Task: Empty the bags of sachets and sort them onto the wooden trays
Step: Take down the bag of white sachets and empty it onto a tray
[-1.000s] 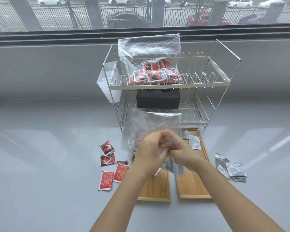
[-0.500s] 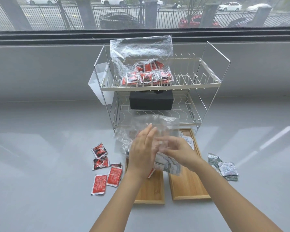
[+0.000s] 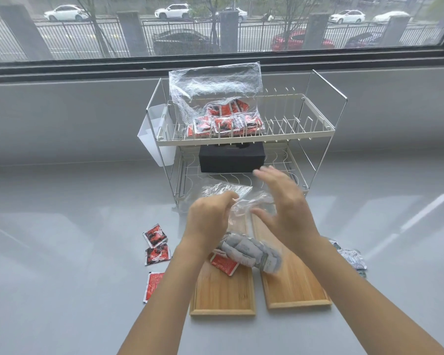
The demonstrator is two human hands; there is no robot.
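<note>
My left hand [image 3: 208, 218] pinches a crumpled clear plastic bag [image 3: 226, 192] above two wooden trays, the left tray [image 3: 222, 294] and the right tray [image 3: 296, 285]. My right hand [image 3: 283, 201] hovers open beside the bag, fingers spread, blurred. Grey sachets [image 3: 251, 253] hang in mid-air below the bag, over the gap between the trays. A red sachet [image 3: 224, 263] lies on the left tray. A second clear bag of red sachets [image 3: 221, 103] stands on the top shelf of the wire rack [image 3: 292, 134].
Red sachets [image 3: 155, 235] lie loose on the grey counter left of the trays. Grey sachets [image 3: 351, 257] lie to the right, partly behind my right forearm. A black box [image 3: 231, 156] sits on the rack's lower shelf. A white cup [image 3: 155, 134] hangs on its left side.
My right hand has let go of the bag and opened, rising to the right. The grey sachets have dropped out of the bag toward the trays. My left hand keeps hold of the bag.
</note>
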